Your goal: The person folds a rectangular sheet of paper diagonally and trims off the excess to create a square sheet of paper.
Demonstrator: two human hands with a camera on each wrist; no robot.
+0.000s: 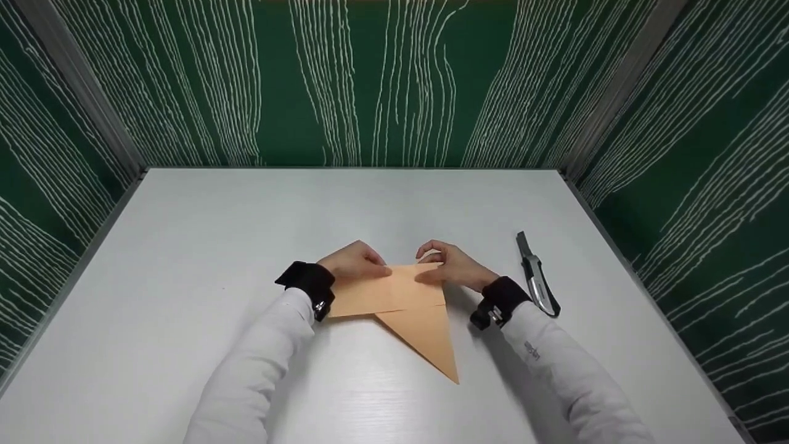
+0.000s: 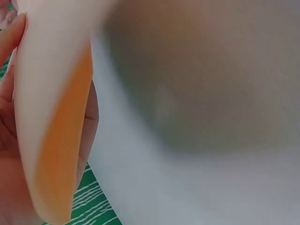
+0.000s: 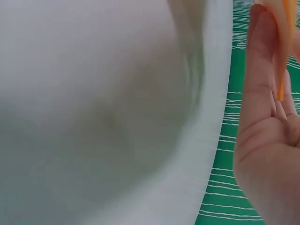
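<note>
A folded sheet of orange paper point(image 1: 389, 296) is in front of me in the head view, with a straight crease line across it and a pointed triangular flap hanging toward me. My left hand point(image 1: 356, 260) pinches its upper edge left of the middle, thumb on the near face. At the upper right corner my right hand point(image 1: 457, 267) grips the sheet, thumb in front and curled fingers behind. The left wrist view shows the paper point(image 2: 63, 140) bowed beside the palm. In the right wrist view, its edge point(image 3: 282, 70) lies between thumb and fingers.
On the right of the white table point(image 1: 185, 246) lies a utility knife point(image 1: 537, 277), beyond my right wrist. Green panels point(image 1: 407, 86) with white wavy lines stand along the table's back and sides. Black camera straps point(image 1: 311, 283) wrap both wrists.
</note>
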